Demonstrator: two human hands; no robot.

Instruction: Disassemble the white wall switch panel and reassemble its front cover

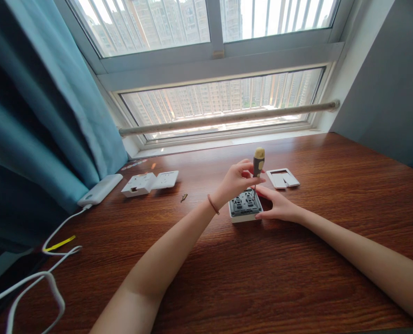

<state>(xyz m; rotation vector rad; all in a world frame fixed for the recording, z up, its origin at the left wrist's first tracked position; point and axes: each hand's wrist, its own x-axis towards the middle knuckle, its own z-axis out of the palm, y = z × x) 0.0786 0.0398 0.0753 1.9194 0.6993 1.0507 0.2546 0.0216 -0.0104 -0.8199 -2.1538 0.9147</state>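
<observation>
My left hand is closed on a screwdriver with a yellow and dark grey handle. The tool stands upright, its shaft pointing down at the right side of a wall socket, a dark grey insert on a white box. With thumb and fingers around the right edge of that box, my right hand grips it against the table. Beyond my right hand lies a white cover frame. A few small brass-coloured screws rest to the left of the socket.
Farther left are a white box and a white plate beside it. A white power bank with a white cable lies near the blue curtain. A yellow strip sits by the cable. The wooden table meets the window sill.
</observation>
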